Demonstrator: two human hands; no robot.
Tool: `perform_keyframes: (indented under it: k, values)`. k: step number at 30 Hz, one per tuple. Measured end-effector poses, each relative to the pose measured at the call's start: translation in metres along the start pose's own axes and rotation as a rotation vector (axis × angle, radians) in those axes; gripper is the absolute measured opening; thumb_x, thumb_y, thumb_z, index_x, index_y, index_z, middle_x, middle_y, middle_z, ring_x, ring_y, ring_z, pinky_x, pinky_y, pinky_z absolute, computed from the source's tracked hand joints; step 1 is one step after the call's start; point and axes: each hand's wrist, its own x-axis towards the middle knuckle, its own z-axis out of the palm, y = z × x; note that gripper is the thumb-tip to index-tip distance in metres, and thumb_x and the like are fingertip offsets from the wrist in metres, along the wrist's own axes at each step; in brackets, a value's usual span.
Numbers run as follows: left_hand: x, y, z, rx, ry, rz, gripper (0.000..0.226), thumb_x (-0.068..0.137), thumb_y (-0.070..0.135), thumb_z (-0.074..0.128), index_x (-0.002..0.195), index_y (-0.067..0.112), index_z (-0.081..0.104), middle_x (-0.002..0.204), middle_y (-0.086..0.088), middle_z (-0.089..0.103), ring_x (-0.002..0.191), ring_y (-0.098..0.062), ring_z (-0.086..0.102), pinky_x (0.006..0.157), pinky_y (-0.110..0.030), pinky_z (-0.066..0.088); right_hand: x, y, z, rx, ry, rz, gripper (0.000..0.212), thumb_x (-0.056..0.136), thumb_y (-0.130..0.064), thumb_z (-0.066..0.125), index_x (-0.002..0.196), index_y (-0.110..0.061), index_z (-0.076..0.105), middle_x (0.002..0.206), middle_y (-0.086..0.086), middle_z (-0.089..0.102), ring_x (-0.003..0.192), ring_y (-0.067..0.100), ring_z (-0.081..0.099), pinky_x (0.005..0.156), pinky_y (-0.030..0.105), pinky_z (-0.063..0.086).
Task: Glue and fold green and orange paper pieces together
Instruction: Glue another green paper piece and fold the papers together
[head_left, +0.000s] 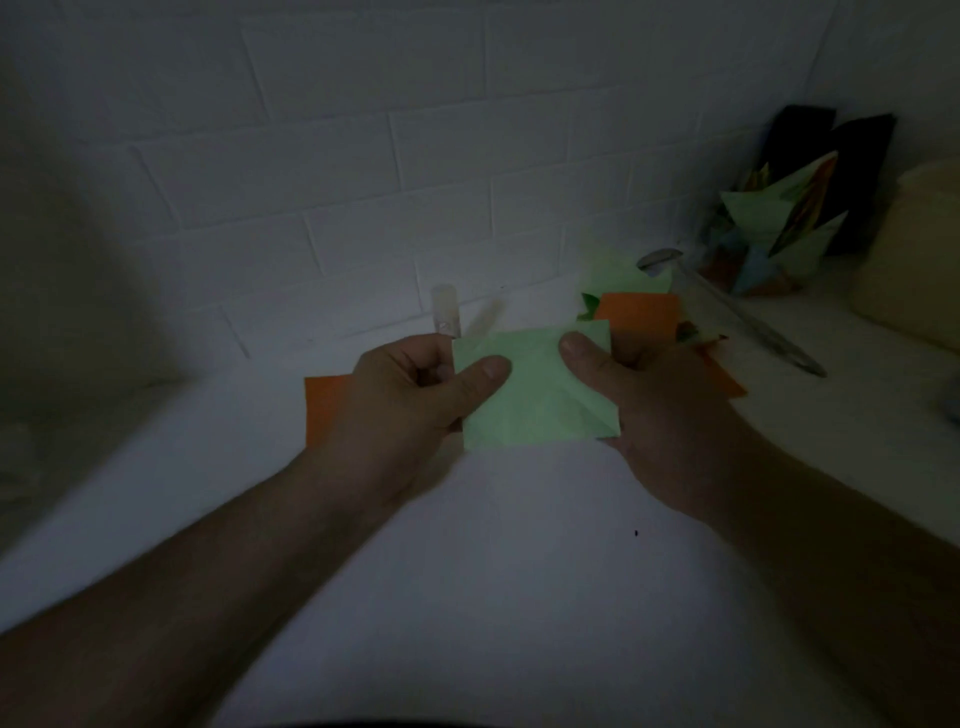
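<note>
A creased light green paper piece (535, 395) is held between both hands above the white surface. My left hand (400, 400) pinches its left edge, thumb on top. My right hand (660, 405) pinches its right side, thumb pressed on the top right corner. An orange paper sheet (324, 410) lies under my left hand, mostly hidden. Another orange sheet (639, 312) lies just behind the green piece, and an orange edge (727, 376) shows past my right hand. A pale glue stick (445, 309) stands behind my left hand.
A white brick wall (363, 182) rises close behind. More green paper (618, 275) lies behind the orange sheet. A clear ruler-like strip (753, 322) slants at the right. Folded multicoloured paper shapes (779, 228) sit far right against a dark object. The scene is dim.
</note>
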Motion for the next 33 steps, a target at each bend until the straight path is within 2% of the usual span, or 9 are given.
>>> perform_keyframes:
  k: [2,4,8,13,17,19,22,24,33]
  values:
    - [-0.002,0.0,0.004,-0.001,-0.025,-0.01,0.031,0.077,0.012,0.074,0.104,-0.003,0.074,0.1,-0.018,0.079,0.091,-0.029,0.078,0.078,-0.035,0.064,-0.003,0.002,0.002,-0.057,-0.021,-0.033,0.018,0.083,-0.024,0.072,0.098,-0.016,0.076,0.097,0.002,0.08,0.09,0.018,0.077,0.074,0.029,0.062]
    - [-0.004,-0.001,0.006,0.033,-0.086,-0.04,0.031,0.083,0.008,0.072,0.112,-0.003,0.073,0.105,-0.016,0.078,0.095,-0.029,0.077,0.081,-0.034,0.063,-0.003,0.006,0.004,-0.114,0.015,-0.069,0.014,0.086,-0.019,0.074,0.099,-0.015,0.076,0.098,0.002,0.08,0.091,0.017,0.077,0.078,0.033,0.062]
    - [-0.005,-0.003,0.004,0.045,-0.119,-0.106,0.027,0.089,0.003,0.069,0.114,-0.004,0.072,0.109,-0.017,0.077,0.102,-0.032,0.075,0.088,-0.038,0.062,0.0,0.008,0.003,-0.134,-0.001,-0.036,0.036,0.078,-0.031,0.078,0.105,-0.008,0.075,0.104,0.008,0.078,0.096,0.025,0.076,0.086,0.046,0.06]
    - [-0.002,0.001,-0.001,-0.009,-0.07,-0.137,0.027,0.085,0.003,0.07,0.11,-0.007,0.073,0.105,-0.019,0.078,0.096,-0.031,0.076,0.083,-0.034,0.063,0.003,-0.005,-0.006,-0.164,0.008,-0.055,0.018,0.085,-0.011,0.073,0.096,0.004,0.073,0.084,0.002,0.08,0.076,0.015,0.077,0.061,0.023,0.059]
    - [-0.004,0.004,0.0,0.002,-0.073,-0.121,0.021,0.087,0.0,0.069,0.107,-0.005,0.074,0.099,-0.016,0.079,0.086,-0.024,0.078,0.072,-0.027,0.063,0.001,-0.008,-0.005,-0.173,0.031,-0.097,0.007,0.085,-0.004,0.072,0.079,-0.005,0.071,0.068,-0.005,0.077,0.064,0.008,0.074,0.053,0.018,0.055]
    - [-0.004,0.004,0.001,-0.007,-0.068,-0.103,0.019,0.087,0.0,0.069,0.104,-0.003,0.075,0.097,-0.015,0.08,0.084,-0.023,0.078,0.07,-0.025,0.062,0.0,-0.008,-0.003,-0.138,0.02,-0.094,0.0,0.083,-0.008,0.073,0.083,-0.007,0.073,0.074,-0.004,0.078,0.072,0.011,0.076,0.059,0.02,0.059]
    - [-0.005,0.005,0.003,-0.028,-0.054,-0.054,0.022,0.083,0.003,0.071,0.104,-0.003,0.075,0.098,-0.016,0.079,0.086,-0.025,0.078,0.071,-0.026,0.061,-0.003,-0.003,0.002,-0.123,-0.064,-0.016,0.027,0.081,-0.022,0.072,0.105,-0.011,0.075,0.098,0.002,0.08,0.091,0.018,0.077,0.078,0.03,0.062]
    - [-0.005,0.004,0.003,-0.038,-0.06,-0.045,0.023,0.082,0.005,0.07,0.104,-0.002,0.075,0.1,-0.016,0.079,0.088,-0.026,0.078,0.072,-0.027,0.062,-0.004,0.0,0.006,-0.152,-0.091,0.019,0.026,0.085,-0.019,0.073,0.111,-0.016,0.074,0.103,0.001,0.079,0.094,0.017,0.076,0.076,0.03,0.062]
    - [0.001,0.005,-0.002,0.145,0.024,-0.09,0.007,0.085,0.004,0.075,0.092,0.001,0.076,0.086,-0.013,0.08,0.07,-0.02,0.076,0.062,-0.027,0.063,0.0,-0.003,-0.002,-0.171,0.043,0.022,0.007,0.075,-0.02,0.08,0.081,-0.023,0.078,0.087,0.0,0.08,0.077,0.018,0.074,0.058,0.024,0.054]
